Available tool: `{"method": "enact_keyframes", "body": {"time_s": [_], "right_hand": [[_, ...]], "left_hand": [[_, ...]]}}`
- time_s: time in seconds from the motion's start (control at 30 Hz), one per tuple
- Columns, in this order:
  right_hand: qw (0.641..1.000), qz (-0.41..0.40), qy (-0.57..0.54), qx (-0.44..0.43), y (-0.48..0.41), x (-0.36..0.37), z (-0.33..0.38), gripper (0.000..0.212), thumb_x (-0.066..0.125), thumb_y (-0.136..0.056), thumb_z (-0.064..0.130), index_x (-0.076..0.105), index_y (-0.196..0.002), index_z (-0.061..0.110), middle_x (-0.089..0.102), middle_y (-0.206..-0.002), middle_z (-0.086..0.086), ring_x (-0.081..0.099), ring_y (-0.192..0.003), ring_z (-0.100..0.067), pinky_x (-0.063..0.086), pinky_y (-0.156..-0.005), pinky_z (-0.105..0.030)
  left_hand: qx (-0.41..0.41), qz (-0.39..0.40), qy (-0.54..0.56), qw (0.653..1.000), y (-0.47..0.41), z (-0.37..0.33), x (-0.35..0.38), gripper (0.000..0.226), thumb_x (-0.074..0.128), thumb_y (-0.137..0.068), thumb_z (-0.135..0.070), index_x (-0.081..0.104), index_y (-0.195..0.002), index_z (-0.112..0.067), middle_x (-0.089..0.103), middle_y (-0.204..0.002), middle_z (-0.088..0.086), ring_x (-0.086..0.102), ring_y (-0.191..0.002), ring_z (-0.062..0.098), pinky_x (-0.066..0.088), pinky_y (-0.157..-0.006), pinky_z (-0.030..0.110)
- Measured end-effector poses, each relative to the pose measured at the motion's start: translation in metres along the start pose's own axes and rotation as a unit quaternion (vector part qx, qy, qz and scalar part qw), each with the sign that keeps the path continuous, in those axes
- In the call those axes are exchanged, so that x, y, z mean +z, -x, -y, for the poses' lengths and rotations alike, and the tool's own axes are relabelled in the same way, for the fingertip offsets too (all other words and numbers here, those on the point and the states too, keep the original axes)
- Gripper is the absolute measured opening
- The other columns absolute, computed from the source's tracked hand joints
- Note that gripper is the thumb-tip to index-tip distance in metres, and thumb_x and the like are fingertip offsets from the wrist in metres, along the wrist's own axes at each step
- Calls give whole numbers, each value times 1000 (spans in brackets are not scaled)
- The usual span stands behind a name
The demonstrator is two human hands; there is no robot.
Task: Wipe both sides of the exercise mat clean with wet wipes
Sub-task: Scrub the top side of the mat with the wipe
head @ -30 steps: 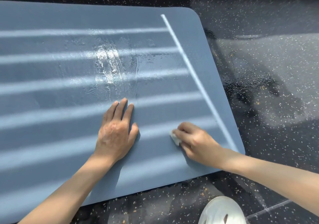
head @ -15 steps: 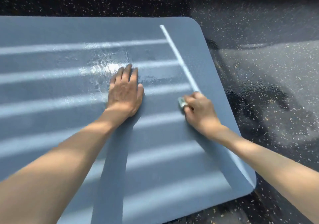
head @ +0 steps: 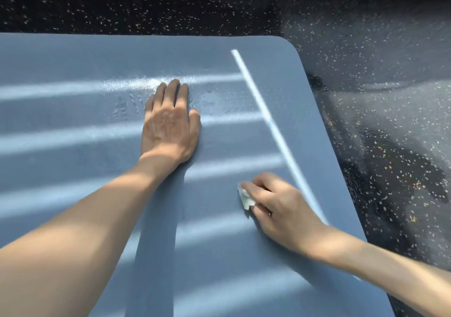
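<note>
The blue exercise mat [head: 80, 55] lies flat on the speckled floor [head: 366, 72], with the left hand [head: 168, 123] pressing it, fingers [head: 174, 92] straight, while at four o'clock the right hand [head: 275, 206] pinches a crumpled wet wipe [head: 246, 198] against it.

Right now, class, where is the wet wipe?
In the head view, the wet wipe is pinched in the right hand on the blue mat, lower right, just left of the bright diagonal line.

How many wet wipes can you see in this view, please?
1. The wet wipe is pinched in the right hand, pressed on the near right part of the exercise mat. More may lie out of view.
</note>
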State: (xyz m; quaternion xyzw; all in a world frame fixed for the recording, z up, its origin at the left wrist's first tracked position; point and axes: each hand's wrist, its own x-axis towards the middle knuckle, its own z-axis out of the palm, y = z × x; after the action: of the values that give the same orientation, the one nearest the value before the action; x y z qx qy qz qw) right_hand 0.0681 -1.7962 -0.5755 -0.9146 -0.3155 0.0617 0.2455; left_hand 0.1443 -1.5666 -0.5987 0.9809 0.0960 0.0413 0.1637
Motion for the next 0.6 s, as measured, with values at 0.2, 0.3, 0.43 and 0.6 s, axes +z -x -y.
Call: {"method": "enact_keyframes", "body": {"time_s": [0.2, 0.3, 0.43, 0.6], "right_hand": [[985, -130, 45, 102, -74, -13, -43, 15, 54, -88, 11, 64, -79, 4, 52, -76, -8, 54, -67, -28, 41, -64, -35], [998, 31, 5, -52, -35, -2, -6, 22, 47, -83, 8, 66, -91, 0, 54, -81, -11, 53, -71, -31, 45, -64, -36], [997, -64, 25, 18, -95, -24, -49, 19, 49, -85, 10, 68, -87, 6, 57, -78, -8, 57, -72, -31, 45, -65, -36], [1000, -22, 5, 0, -92, -14, -27, 15, 50, -83, 6, 65, -88, 4, 54, -80, -8, 54, -73, -27, 46, -67, -35]], "left_hand": [[-10, 9, 18, 1000, -2, -1, -3, 59, 33, -94, -34, 36, -149, -11, 31, -157, 7, 20, -146, 27, 14, -121, 41], [-18, 8, 11, 1000, -2, -2, -4, 65, 28, -89, -38, 41, -146, -10, 37, -154, 8, 25, -144, 29, 20, -117, 44], [-19, 10, 9, 1000, -4, -1, -4, 64, 29, -88, -39, 45, -142, -9, 42, -150, 10, 31, -141, 31, 26, -114, 47], [-21, 3, 2, 1000, -5, -2, -4, 62, 34, -87, -37, 49, -139, -8, 47, -146, 11, 37, -137, 33, 34, -110, 50]]}}
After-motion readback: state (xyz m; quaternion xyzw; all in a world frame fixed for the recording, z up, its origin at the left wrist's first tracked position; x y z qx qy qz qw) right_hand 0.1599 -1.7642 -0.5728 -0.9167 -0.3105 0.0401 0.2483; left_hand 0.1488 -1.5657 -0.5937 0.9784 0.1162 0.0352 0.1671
